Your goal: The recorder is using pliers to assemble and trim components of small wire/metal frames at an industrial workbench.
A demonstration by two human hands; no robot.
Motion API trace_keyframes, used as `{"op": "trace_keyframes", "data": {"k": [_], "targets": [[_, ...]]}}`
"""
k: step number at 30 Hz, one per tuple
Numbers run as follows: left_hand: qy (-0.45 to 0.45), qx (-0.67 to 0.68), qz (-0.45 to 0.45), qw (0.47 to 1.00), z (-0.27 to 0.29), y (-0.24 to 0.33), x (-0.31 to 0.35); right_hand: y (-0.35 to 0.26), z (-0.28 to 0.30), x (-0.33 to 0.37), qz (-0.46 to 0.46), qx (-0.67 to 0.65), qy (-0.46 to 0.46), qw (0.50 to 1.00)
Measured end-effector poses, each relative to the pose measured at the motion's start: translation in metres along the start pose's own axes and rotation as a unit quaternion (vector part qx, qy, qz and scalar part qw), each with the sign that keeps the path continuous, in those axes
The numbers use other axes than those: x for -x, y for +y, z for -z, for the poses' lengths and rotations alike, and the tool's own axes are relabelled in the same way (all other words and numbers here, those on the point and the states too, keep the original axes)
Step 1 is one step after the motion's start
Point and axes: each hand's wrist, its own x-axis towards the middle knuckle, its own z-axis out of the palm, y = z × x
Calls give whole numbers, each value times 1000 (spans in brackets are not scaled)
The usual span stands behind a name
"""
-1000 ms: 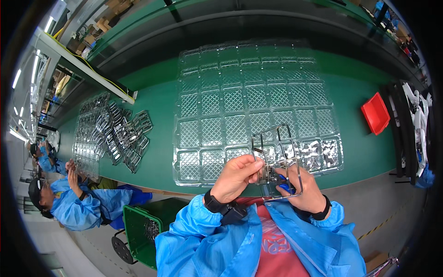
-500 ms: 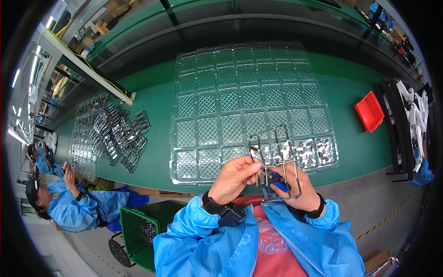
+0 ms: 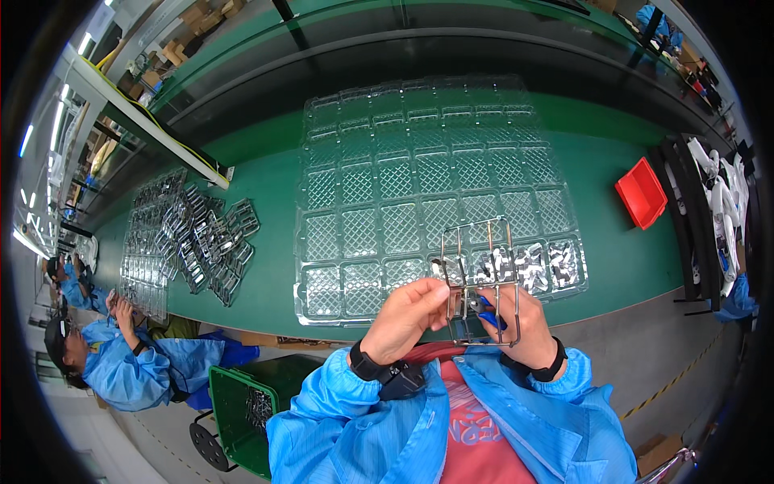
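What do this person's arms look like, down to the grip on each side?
The left sleeve and right sleeve are bright blue, puffed and gathered toward the wrist. The left grip and right grip are bare, without gloves. A left black band and right black band circle the wrists. A bulky black device sits by the left one.

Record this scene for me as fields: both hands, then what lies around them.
Left hand: pinching a dark, open rectangular frame of thin bars at its left side
Right hand: holding a blue-handled, pliers-like tool
Centre: large clear plastic tray of rectangular pockets; small black-and-white pieces in near-right pockets
Left: heap of dark thin-barred frames
Right: red rectangular bin
Lower left: green wheeled bin holding dark pieces
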Motion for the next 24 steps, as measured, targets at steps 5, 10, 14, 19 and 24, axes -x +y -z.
{"op": "trace_keyframes", "data": {"k": [5,10,14,19,24], "targets": [[-35,-51,9,998,7,-4,3,-2,2,-4,6,12,-1,1000],[-50,-49,12,998,8,-4,-1,0,-1,-5,12,8,-5,1000],[-27,-53,17,998,11,-6,-6,4,-5,-2,-20,38,-22,999],[13,-78,9,997,14,-2,-9,7,-4,-8,-22,60,3,998],[3,-29,0,1000,14,3,-7,4,4,-4,-28,65,-41,997]]}}
